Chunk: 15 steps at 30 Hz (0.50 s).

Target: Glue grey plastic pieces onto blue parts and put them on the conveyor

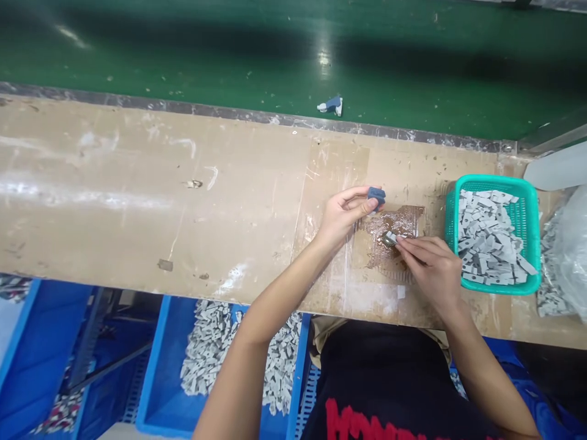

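My left hand (351,211) pinches a small dark blue plastic part (376,197) between thumb and fingers, a little above the bench. Lower and to the right, my right hand (431,263) grips a small light grey plastic piece (393,238) by its end. The tip of that piece is at a small dark, shiny round spot (389,240) on a brown, glossy, smeared patch (410,218) of the bench; whether it touches is hard to tell. A teal basket (532,235) full of similar grey pieces (488,235) stands right of my right hand.
A blue-and-white part (331,106) lies on the green surface (229,79) beyond the bench's far edge. Below the near edge, a blue bin (158,391) holds many grey-white parts. Clear plastic bags (568,250) sit at the right. The cardboard-covered bench (137,159) stretches left.
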Tool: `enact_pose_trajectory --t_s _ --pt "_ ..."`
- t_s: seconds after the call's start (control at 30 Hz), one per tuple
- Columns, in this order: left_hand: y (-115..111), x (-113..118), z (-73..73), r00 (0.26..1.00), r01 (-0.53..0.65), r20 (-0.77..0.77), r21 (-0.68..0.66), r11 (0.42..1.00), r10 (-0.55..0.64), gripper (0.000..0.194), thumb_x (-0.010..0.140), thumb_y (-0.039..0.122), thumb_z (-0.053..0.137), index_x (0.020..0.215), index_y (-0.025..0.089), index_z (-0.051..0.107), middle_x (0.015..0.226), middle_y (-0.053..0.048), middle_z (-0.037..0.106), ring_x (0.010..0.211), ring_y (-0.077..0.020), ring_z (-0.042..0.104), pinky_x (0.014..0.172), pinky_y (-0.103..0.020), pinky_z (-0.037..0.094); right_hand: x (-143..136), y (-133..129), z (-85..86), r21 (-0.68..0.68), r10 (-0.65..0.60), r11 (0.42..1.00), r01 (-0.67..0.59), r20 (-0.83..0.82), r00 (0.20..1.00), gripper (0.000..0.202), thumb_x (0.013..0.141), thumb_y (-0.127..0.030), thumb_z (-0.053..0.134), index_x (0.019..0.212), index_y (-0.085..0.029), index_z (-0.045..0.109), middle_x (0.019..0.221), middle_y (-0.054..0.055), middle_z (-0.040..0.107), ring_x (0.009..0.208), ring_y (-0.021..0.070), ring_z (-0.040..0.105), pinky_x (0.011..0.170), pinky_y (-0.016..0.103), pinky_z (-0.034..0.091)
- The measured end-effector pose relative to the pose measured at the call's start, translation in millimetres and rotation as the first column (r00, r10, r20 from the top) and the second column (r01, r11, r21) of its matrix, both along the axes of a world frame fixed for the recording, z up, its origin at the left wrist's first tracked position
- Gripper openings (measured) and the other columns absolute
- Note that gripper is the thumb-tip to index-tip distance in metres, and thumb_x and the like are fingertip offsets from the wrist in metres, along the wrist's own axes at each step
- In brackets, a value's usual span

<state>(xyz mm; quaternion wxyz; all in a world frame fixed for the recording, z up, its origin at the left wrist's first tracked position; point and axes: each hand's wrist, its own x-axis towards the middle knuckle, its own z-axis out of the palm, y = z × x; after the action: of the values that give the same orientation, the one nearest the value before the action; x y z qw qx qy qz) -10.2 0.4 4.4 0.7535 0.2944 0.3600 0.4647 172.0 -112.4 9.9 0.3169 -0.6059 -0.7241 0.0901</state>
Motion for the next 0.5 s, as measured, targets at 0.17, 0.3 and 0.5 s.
enact_pose_trajectory --t_s 0.17,0.3,0.5 --pt "-0.8 0.0 -3.4 0.998 0.012 -0.062 0.033 0.999 -0.01 0.039 0.061 0.039 0.091 0.091 0.018 0.076 0.092 -0.005 0.077 0.086 -0.0188 0.072 0.091 -0.038 0.055 1.5 -0.3 -0.9 -0.031 -0.021 0.999 0.022 0.024 0.999 0.016 0.094 -0.024 0.068 0.104 -0.028 0.08 0.098 0.002 0.08 0.087 0.0224 0.073 0.077 0.04 0.056" --pt "-0.8 -1.5 -0.9 0.992 0.001 -0.127 0.083 0.997 0.01 0.034 0.063 0.036 0.09 0.089 0.019 0.077 0.097 -0.006 0.077 0.094 -0.0194 0.071 0.095 -0.038 0.054 1.7 -1.9 1.0 -0.03 -0.04 0.999 0.04 -0.02 0.999 0.017 0.094 -0.025 0.068 0.106 -0.03 0.079 0.099 0.002 0.08 0.087 0.0225 0.073 0.078 0.041 0.055" --pt "0.4 -3.0 1.5 0.982 -0.005 -0.186 0.079 0.997 0.02 0.038 0.061 0.038 0.092 0.09 0.018 0.077 0.089 -0.005 0.076 0.084 -0.0167 0.069 0.084 -0.033 0.055 2.1 -1.8 2.5 -0.033 -0.031 0.999 0.03 -0.045 0.999 0.018 0.094 -0.024 0.067 0.107 -0.03 0.079 0.101 0.001 0.08 0.087 0.0215 0.073 0.078 0.04 0.054"
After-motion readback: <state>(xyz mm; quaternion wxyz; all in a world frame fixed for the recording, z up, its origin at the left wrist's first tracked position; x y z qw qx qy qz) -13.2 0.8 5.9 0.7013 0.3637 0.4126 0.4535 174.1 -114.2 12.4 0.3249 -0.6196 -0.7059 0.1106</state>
